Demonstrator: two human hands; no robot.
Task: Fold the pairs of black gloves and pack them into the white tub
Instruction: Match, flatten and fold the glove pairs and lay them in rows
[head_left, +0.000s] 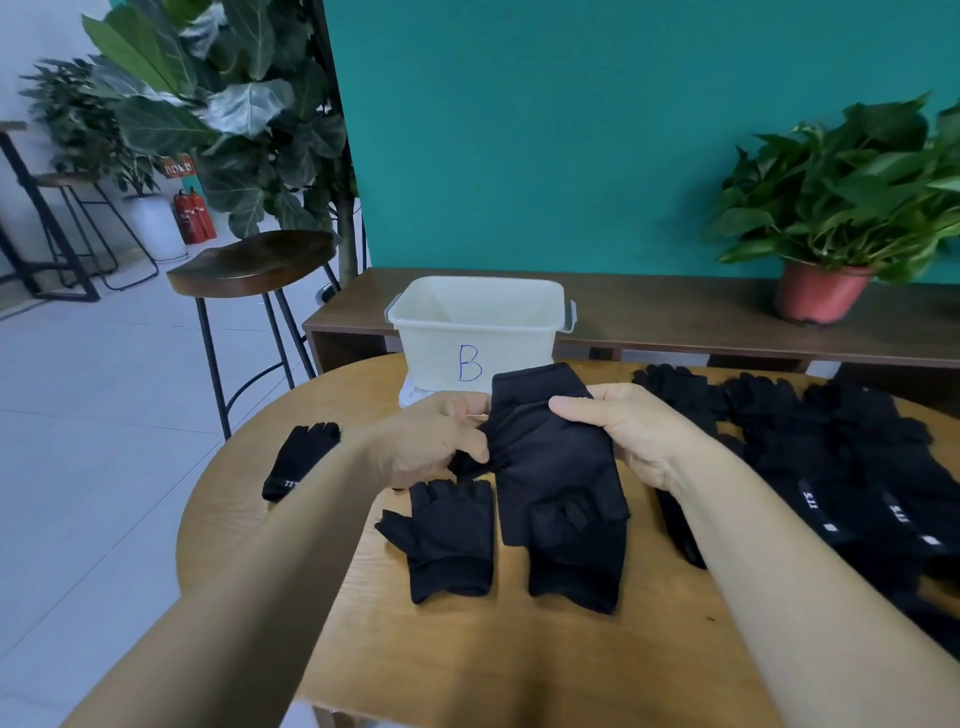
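Both hands work on a black glove bundle (558, 467) in the middle of the frame, just in front of the white tub (436, 343) marked with a blue B. The left grip (441, 436) is closed, pinching gathered fabric at the bundle's left edge. The right grip (618, 431) is curled round its upper right edge, fingers over the top. The bundle's upper end is raised toward the tub, while its lower cuff end appears to lie on the tabletop (467, 670). Layers show in it, but whether it is one glove or a stacked pair cannot be told.

A fingerless glove (452, 540) lies flat just left of the bundle, below the left grip. A lone glove (301, 462) sits apart at centre left, and a pile of gloves (831, 457) fills the right side. The tub's inside shows no gloves from this angle.

The main risk, as I judge it, is the fold coming undone. The fabric is limp and slick-looking, so a layer could slide out if either pinch loosens during the lift. The bunching at the left edge could set a crooked fold that takes more room in the tub. The fingerless glove nearby may be the mate; leaving it behind would split a pair. The tub stands at the tabletop's far edge, so a hard push could shift it.
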